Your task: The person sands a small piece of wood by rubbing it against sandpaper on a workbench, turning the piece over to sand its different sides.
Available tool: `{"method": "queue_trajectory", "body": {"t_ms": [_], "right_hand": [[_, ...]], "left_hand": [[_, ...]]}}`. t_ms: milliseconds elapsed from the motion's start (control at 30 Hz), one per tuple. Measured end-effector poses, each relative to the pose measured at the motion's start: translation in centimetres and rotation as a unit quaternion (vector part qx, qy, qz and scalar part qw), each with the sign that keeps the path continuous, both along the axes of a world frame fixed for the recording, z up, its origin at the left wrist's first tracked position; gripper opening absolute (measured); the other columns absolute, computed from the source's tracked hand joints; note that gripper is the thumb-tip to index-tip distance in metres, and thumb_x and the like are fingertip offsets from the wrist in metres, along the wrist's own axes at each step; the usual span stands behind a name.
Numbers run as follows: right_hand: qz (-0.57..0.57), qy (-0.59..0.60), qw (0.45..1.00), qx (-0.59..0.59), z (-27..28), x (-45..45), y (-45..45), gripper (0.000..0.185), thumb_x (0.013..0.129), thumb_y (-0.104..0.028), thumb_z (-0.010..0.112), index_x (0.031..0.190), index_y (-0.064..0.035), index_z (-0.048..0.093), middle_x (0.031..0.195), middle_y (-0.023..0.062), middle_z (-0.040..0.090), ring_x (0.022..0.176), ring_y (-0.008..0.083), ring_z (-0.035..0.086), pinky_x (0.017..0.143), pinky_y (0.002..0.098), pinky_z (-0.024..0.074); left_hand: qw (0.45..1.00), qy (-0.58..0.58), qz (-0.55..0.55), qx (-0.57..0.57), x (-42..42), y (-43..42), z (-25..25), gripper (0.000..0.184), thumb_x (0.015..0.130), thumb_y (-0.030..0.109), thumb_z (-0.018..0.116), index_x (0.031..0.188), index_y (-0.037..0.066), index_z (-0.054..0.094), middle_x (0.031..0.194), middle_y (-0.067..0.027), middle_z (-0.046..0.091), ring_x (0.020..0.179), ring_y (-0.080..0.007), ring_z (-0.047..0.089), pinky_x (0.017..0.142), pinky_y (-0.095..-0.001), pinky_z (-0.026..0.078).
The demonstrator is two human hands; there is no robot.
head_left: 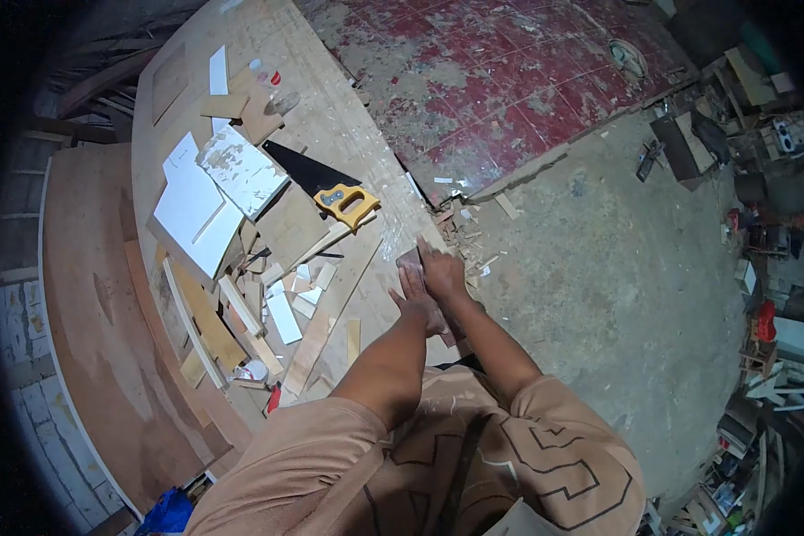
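A reddish-brown flat strip (449, 332) lies along the near right edge of the wooden worktable, in front of my body; I cannot tell its material. My left hand (412, 292) rests flat on the strip with its thumb held out to the side. Close beside it, my right hand (444, 275) is curled over the strip's far right side, fingers closed and pointing forward. What sits under those fingers, if anything, is hidden. Beyond both hands, a handsaw with a yellow handle (347, 205) lies on the table.
White panels (188, 214), a paint-flecked board (241, 170) and several wood offcuts (313, 344) cover the table (380, 152). A brown curved panel (98, 295) stands at left. Right of the table are a concrete floor (598, 268) with scraps and a red tiled area (509, 98).
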State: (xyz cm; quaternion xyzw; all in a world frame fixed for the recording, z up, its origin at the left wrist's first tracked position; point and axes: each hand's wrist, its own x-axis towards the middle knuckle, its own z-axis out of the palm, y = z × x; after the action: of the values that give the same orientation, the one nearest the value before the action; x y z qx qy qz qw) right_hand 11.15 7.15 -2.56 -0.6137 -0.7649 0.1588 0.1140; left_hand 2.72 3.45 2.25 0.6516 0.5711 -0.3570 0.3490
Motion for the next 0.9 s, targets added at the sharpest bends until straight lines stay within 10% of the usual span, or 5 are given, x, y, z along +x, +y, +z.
{"method": "queue_trajectory", "body": {"t_ms": [300,633,767,900], "right_hand": [[0.05,0.022,0.993,-0.101,-0.1,6.0,-10.5,0.068,0.083,-0.014,0.057,0.148,-0.0094,0.038,0.087,0.0184,0.065,0.071,0.0335,0.067,0.06,0.0485,0.0517],[-0.011,-0.021,0.999,-0.027,0.1,-1.1,9.7,0.055,0.09,-0.018,0.054,0.144,-0.0136,0.046,0.082,0.0197,0.066,0.072,0.0368,0.067,0.064,0.0493,0.0529],[-0.162,0.187,0.968,-0.042,4.3,0.5,10.6,0.044,0.095,-0.023,0.054,0.136,-0.0069,0.052,0.097,0.0232,0.069,0.084,0.0383,0.069,0.074,0.0444,0.0538],[-0.22,0.518,0.822,-0.083,3.8,4.6,7.7,0.042,0.093,-0.027,0.064,0.122,0.0037,0.06,0.101,0.0153,0.069,0.09,0.0233,0.066,0.081,0.0344,0.0506]], "left_hand": [[0.999,-0.031,0.037,0.003,-0.3,0.1,-0.5,0.155,0.057,0.052,0.088,0.146,-0.005,-0.025,0.155,-0.0297,-0.025,0.142,-0.0471,-0.028,0.109,-0.0728,-0.003],[1.0,-0.007,0.007,0.005,0.5,0.0,0.8,0.152,0.059,0.055,0.086,0.149,-0.004,-0.021,0.156,-0.0284,-0.024,0.143,-0.047,-0.026,0.108,-0.0746,0.0],[0.999,-0.016,0.024,0.04,-0.3,-0.4,0.0,0.15,0.061,0.053,0.086,0.148,-0.004,-0.022,0.156,-0.0282,-0.026,0.142,-0.0468,-0.027,0.108,-0.0744,0.0],[0.999,-0.013,0.022,0.021,0.0,-0.3,0.4,0.149,0.063,0.054,0.085,0.148,-0.004,-0.023,0.156,-0.0278,-0.026,0.142,-0.0465,-0.028,0.108,-0.0744,-0.001]]}}
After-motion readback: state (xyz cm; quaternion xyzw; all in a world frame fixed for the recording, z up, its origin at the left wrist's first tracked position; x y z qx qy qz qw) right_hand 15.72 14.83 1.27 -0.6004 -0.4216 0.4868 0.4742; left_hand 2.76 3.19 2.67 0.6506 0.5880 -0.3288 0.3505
